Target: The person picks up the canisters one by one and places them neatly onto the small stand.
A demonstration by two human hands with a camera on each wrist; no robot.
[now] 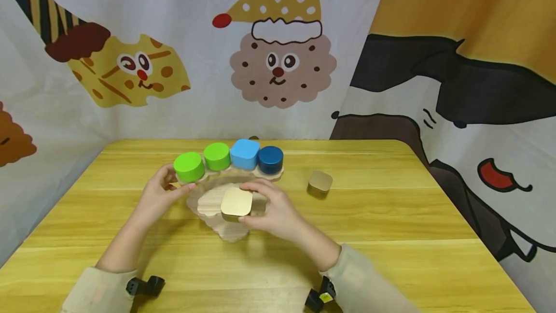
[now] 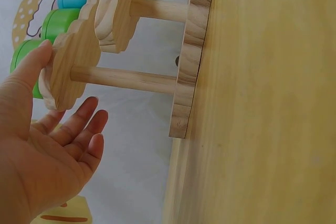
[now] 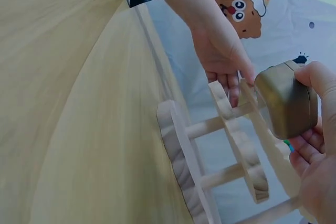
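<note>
A tiered wooden stand [image 1: 232,232] with scalloped shelves on round dowels stands on the table. Along its highest shelf sit a green round box [image 1: 188,167], a second green round box [image 1: 217,156], a light blue squarish box [image 1: 245,154] and a dark blue round box [image 1: 271,160]. My left hand [image 1: 160,193] holds the left end of that shelf between thumb and index finger; the other fingers curve loosely below, as the left wrist view shows. Over the lower shelves, my right hand [image 1: 278,209] grips a gold squarish box [image 1: 236,202] by its sides, lid up.
Another gold squarish box [image 1: 320,183] rests on the wooden table [image 1: 391,216], right of the stand. A cartoon-printed curtain [image 1: 200,62] hangs behind the table's far edge. Each wrist wears a black camera mount, such as the left mount [image 1: 145,286].
</note>
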